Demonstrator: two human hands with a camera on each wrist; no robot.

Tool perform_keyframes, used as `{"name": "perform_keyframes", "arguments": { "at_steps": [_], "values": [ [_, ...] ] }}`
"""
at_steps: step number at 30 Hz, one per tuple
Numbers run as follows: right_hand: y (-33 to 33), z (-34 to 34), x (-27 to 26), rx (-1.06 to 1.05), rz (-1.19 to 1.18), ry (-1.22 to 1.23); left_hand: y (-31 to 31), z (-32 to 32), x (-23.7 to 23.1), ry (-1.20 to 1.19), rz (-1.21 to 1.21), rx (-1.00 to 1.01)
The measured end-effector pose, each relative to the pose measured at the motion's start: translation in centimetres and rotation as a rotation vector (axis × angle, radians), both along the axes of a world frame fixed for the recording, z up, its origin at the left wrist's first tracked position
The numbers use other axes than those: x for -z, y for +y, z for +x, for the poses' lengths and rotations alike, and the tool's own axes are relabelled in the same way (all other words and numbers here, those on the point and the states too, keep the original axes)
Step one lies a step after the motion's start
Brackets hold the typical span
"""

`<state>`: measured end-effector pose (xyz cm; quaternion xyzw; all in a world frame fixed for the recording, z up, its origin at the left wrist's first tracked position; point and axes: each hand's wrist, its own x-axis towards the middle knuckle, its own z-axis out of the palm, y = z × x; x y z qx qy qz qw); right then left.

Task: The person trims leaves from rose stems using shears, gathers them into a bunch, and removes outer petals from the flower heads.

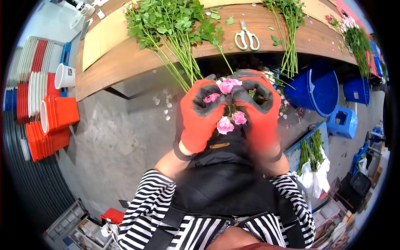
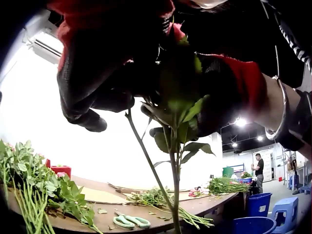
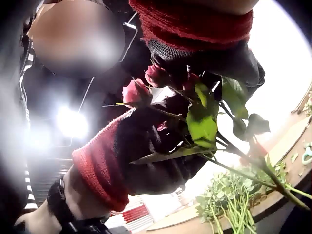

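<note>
Both hands wear red gloves with black palms and meet in front of the apron around a branched pink rose stem. My left hand (image 1: 199, 109) curls its fingers and thumb in at the blooms. Opposite it, my right hand (image 1: 259, 102) pinches at the same flower head. One pink rose (image 1: 228, 85) shows between the fingertips, and two smaller blooms (image 1: 225, 125) hang below the thumbs. In the left wrist view the rose's leafy stem (image 2: 174, 170) runs down from the hands. Green leaves (image 3: 202, 127) stand beside the fingers in the right wrist view, where gloves partly hide the blooms.
Ahead stands a wooden table (image 1: 100, 83) bearing a pile of leafy rose stems (image 1: 166, 25), green-handled scissors (image 1: 246, 38) and another bunch (image 1: 291, 37). A blue bin (image 1: 318, 89) and a blue stool (image 1: 342, 122) are at right. Orange crates (image 1: 58, 114) stand at left.
</note>
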<state>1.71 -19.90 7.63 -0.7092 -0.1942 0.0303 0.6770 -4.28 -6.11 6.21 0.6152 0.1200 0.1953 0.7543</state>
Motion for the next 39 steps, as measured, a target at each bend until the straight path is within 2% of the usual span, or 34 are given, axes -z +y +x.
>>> {"name": "perform_keyframes", "arguments": {
  "at_steps": [1, 4, 6, 7, 9, 12, 13, 17, 20, 23, 26, 27, 30, 31, 32, 33, 35, 38, 39],
  "values": [
    [-0.1, 0.0, 0.1, -0.017, 0.056, 0.077, 0.1, 0.0, 0.2, 0.011, 0.036, 0.032],
    [-0.5, 0.9, 1.5, -0.065, 0.355, 0.58, 0.5, -0.1, 0.4, 0.035, 0.126, 0.087],
    [0.0, 2.0, 1.8, 0.015, 0.346, 0.45, 0.4, 0.0, 0.4, 0.038, 0.159, 0.072],
    [0.2, 2.2, 1.2, 0.104, 0.28, 0.334, 0.5, 0.0, 0.3, 0.026, 0.244, 0.067],
    [0.4, 1.9, -1.7, 0.192, 0.281, 0.274, 0.9, 0.3, -0.3, 0.002, 0.411, 0.056],
    [-2.3, 3.7, -4.2, -0.19, -0.37, -0.359, 1.1, 0.5, -1.5, -0.031, 0.632, 0.049],
    [-2.5, 3.5, -5.4, -0.238, -0.504, -0.545, 1.1, 0.4, -1.1, -0.048, 0.686, 0.047],
    [-2.2, 3.2, -7.1, -0.283, -0.784, -0.761, 0.8, 0.4, -1.8, -0.138, 0.819, 0.049],
    [-2.6, 3.5, -8.0, -0.413, -0.868, -0.578, 1.0, 0.2, -1.8, -0.191, 0.942, 0.105],
    [-3.9, 4.4, -6.3, -0.452, -0.722, -0.538, 1.2, -0.3, -2.3, -0.244, 1.031, 0.189],
    [-4.2, 6.0, -5.7, -0.585, -0.568, 0.209, 1.0, -0.4, -2.6, -0.306, 1.032, 0.241],
    [-4.0, 5.4, -5.6, -0.49, -0.409, 0.437, 1.0, -0.4, -2.1, -0.323, 1.029, 0.247],
    [-4.1, 8.1, -2.7, -0.729, -0.176, 0.583, 1.2, -0.3, -1.2, -0.32, 0.787, 0.217],
    [-3.9, 7.8, -2.8, -0.656, -0.16, 0.539, 1.4, -0.7, -1.7, -0.222, 0.632, 0.227],
    [-3.4, 7.1, -2.4, -0.554, -0.247, 0.396, 1.3, -0.9, -2.3, -0.158, 0.332, 0.239],
    [-3.0, 6.2, -2.6, -0.465, -0.216, 0.345, 0.9, -0.9, -2.7, -0.094, 0.033, 0.244],
    [-2.6, 4.5, -3.0, -0.281, -0.152, 0.248, 0.8, -0.9, -2.6, 0.007, -0.185, 0.204],
    [-2.2, 3.4, -3.2, -0.305, -0.164, 0.061, 1.6, -0.6, -0.2, 0.076, -0.015, 0.174],
    [-1.6, 2.6, -3.8, -0.265, -0.082, 0.033, 2.4, -0.5, 0.3, 0.071, -0.006, 0.217]
  ]
}}
